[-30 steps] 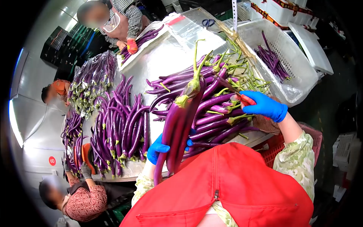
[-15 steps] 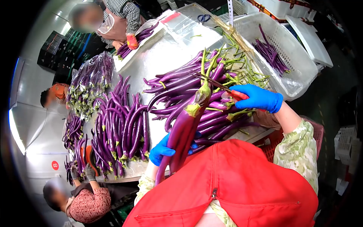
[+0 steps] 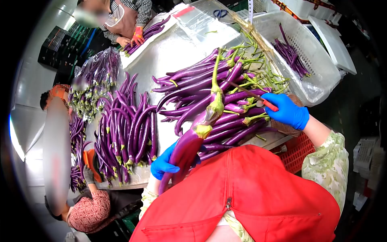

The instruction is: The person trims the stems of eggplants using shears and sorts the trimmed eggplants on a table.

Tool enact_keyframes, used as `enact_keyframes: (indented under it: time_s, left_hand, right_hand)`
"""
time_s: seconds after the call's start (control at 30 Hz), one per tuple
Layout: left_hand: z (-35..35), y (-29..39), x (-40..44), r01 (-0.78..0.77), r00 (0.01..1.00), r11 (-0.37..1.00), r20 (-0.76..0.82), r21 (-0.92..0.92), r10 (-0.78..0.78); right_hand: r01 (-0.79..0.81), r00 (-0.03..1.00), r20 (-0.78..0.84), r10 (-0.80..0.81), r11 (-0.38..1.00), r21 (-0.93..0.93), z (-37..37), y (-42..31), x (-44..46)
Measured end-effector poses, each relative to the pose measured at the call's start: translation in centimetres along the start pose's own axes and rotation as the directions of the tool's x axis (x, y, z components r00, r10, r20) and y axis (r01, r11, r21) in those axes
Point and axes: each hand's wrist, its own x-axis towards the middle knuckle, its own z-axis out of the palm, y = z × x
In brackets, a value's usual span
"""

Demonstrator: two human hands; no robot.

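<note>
Blue-gloved, my left hand (image 3: 166, 163) is wrapped round a few purple eggplants (image 3: 184, 152), held with their green stems up over the table. My right hand (image 3: 288, 111), also in a blue glove, grips red-handled scissors (image 3: 269, 105) whose blades point left toward the stems. The blades look slightly apart and do not touch the held stem. Beneath and behind lies a pile of loose eggplants (image 3: 193, 85). Cut green stems (image 3: 274, 80) lie at its right side.
A white crate (image 3: 324, 78) with eggplants stands at right, a red basket (image 3: 298, 152) below it. More eggplants (image 3: 131, 125) and bagged ones (image 3: 94, 80) lie left. Co-workers' gloved hands (image 3: 138, 36) are at the top left and lower left (image 3: 88, 175). Blue scissors (image 3: 220, 13) lie at the back.
My right hand with the scissors has moved slightly right and down, away from the held stem. The held eggplants have shifted a little. The lower-left co-worker has leaned and moved an arm.
</note>
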Motion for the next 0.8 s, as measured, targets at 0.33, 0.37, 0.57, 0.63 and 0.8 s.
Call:
enact_keyframes:
  time_s: [0.33, 0.37, 0.57, 0.63, 0.8]
  left_hand:
    - [-1.5, -0.5, 0.0, 0.033, 0.984, 0.993, 0.173, 0.110, -0.051]
    - [-1.5, -0.6, 0.3, 0.042, 0.982, 0.995, 0.179, 0.090, -0.058]
    - [-1.2, -0.2, 0.3, 0.042, 0.974, 0.995, 0.218, 0.093, -0.062]
    - [-1.5, -0.9, -0.1, 0.091, 0.970, 0.985, 0.211, 0.150, -0.122]
    - [-0.9, -0.1, -0.2, 0.098, 0.971, 0.987, 0.206, 0.128, -0.123]
  right_hand:
    - [-0.118, 0.950, 0.311, 0.018, 0.945, 0.304, -1.0, -1.5, 2.8]
    - [-0.128, 0.946, 0.323, 0.032, 0.952, 0.280, -1.1, -1.7, 3.0]
    - [-0.061, 0.942, 0.336, 0.022, 0.992, 0.107, -1.7, -1.5, 3.8]
    - [-0.019, 0.952, 0.305, -0.003, 0.997, 0.069, -2.0, -1.3, 3.2]
    - [-0.088, 0.980, 0.186, 0.074, 0.994, 0.067, 0.1, 0.1, 3.0]
